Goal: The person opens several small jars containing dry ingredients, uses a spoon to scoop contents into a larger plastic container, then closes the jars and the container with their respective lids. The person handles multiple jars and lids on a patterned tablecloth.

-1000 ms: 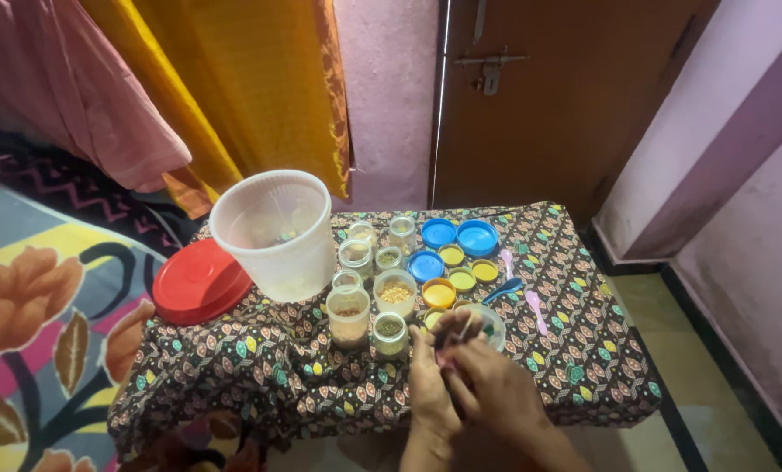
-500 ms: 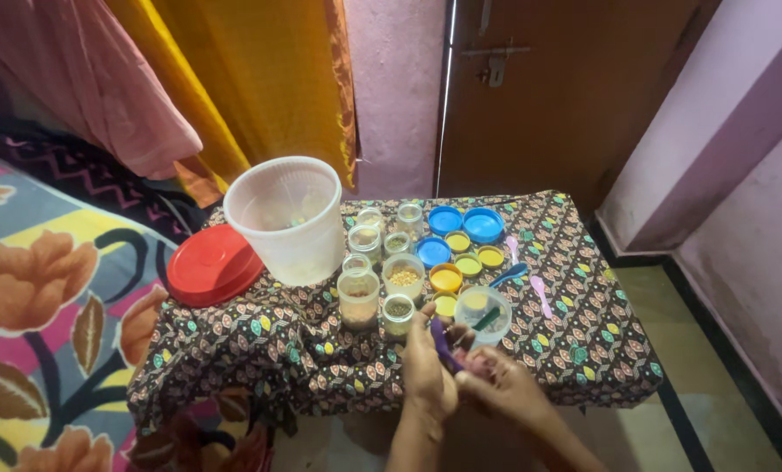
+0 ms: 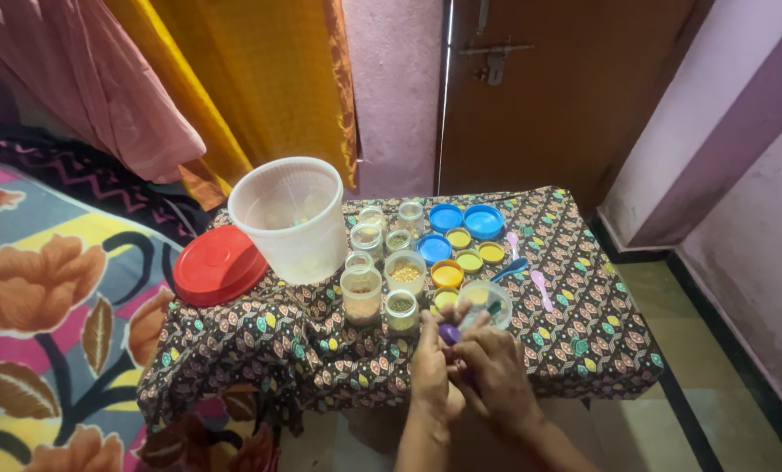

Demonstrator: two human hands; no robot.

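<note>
At the desk's (image 3: 583, 350) six o'clock edge, the left hand (image 3: 430, 367) and right hand (image 3: 491, 371) meet, fingers of both pinched on a small purple piece (image 3: 449, 333) held between them. Just beyond, at twelve o'clock, stands a clear jar (image 3: 487, 305); a big white tub (image 3: 291, 218) and red lid (image 3: 220, 265) lie toward ten o'clock

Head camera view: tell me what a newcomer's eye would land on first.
The big translucent white tub stands at the table's far left, with a red lid lying flat beside it at the table's edge. Right of the tub cluster small clear jars of grains, then blue and yellow caps. At the near edge, the left hand and right hand meet around a small purple piece.
</note>
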